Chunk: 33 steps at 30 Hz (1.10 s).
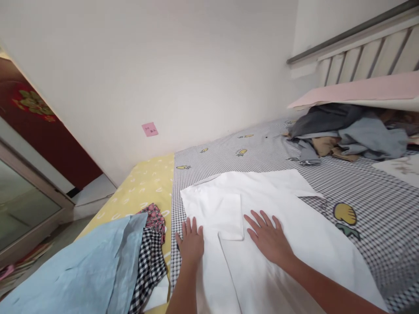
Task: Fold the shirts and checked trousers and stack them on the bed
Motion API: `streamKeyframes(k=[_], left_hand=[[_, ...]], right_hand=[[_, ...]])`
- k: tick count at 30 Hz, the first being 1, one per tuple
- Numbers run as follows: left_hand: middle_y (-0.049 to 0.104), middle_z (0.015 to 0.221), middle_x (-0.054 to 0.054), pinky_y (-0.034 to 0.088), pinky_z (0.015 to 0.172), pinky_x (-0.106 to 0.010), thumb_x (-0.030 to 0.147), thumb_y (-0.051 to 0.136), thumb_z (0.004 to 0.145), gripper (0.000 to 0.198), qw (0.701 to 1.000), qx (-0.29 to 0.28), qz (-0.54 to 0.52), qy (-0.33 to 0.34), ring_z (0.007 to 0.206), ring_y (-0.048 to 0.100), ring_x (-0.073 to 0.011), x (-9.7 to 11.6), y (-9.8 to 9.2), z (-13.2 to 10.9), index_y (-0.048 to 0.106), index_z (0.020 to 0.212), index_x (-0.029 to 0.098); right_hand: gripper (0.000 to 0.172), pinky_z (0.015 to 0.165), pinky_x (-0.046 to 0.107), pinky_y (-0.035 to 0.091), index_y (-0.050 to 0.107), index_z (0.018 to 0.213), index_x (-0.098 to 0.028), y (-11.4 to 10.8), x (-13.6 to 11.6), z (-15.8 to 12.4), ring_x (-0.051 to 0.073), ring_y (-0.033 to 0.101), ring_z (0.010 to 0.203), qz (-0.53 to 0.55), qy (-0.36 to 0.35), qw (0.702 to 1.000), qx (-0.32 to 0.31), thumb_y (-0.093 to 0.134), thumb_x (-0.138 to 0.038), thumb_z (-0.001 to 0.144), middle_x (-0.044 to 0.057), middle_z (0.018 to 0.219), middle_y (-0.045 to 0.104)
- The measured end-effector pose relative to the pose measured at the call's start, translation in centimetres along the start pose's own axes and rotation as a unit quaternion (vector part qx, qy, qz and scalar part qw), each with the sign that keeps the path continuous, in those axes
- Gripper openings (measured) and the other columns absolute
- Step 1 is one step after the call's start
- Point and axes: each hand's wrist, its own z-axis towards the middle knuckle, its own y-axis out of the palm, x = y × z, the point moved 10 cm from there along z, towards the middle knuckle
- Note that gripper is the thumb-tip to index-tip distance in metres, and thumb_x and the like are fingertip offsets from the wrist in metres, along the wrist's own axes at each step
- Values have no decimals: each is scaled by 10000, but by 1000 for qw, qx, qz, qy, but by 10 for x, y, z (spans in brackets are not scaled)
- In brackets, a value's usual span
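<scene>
A white shirt (281,218) lies spread flat on a bed with a black-and-white checked sheet (376,192). One sleeve is folded in over its body. My left hand (190,242) rests flat, fingers apart, on the shirt's left edge. My right hand (268,237) presses flat on the shirt's middle, just right of the folded sleeve. Neither hand grips anything.
A heap of grey, blue and tan clothes (343,133) lies at the far right under a pink board (360,91). Light blue cloth (88,266), a black checked garment (149,261) and a pink patterned one (153,218) lie at the left on a yellow sheet (147,183). A white wall runs behind.
</scene>
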Motion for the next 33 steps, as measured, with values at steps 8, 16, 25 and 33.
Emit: streamKeyframes(k=[8, 16, 25, 33], left_hand=[[320, 1683, -128, 227, 1222, -695, 443, 244, 1036, 596, 999, -3, 31, -18, 1565, 260, -365, -3, 1, -32, 373, 1583, 244], [365, 1662, -166, 197, 1218, -718, 440, 242, 1038, 598, 1000, 15, 7, -20, 1560, 266, -381, -9, -11, -107, 392, 1575, 225], [320, 1687, -148, 162, 1228, -704, 472, 176, 1031, 637, 998, 11, -51, -39, 1564, 255, -376, -10, -20, -138, 381, 1580, 222], [330, 1677, -185, 193, 1200, -730, 489, 210, 1021, 630, 994, 46, -100, -7, 1553, 278, -391, -19, -13, -139, 447, 1538, 217]], right_hand=[[530, 1224, 642, 182, 481, 1548, -332, -10, -3, 2, 344, 299, 1537, 34, 26, 998, -42, 371, -378, 1032, 31, 1651, 401], [556, 1242, 625, 107, 416, 1587, -290, -25, 0, 0, 343, 201, 1567, 69, 51, 991, -100, 308, -425, 1059, 44, 1693, 319], [556, 1262, 615, 68, 411, 1583, -358, -52, -22, -139, 328, 132, 1589, 127, -58, 987, -84, 464, -330, 1030, 14, 1713, 268], [397, 1176, 512, 364, 788, 1126, -262, -15, 132, -289, 309, 607, 1271, 434, 238, 861, -118, 573, -462, 859, 79, 1277, 740]])
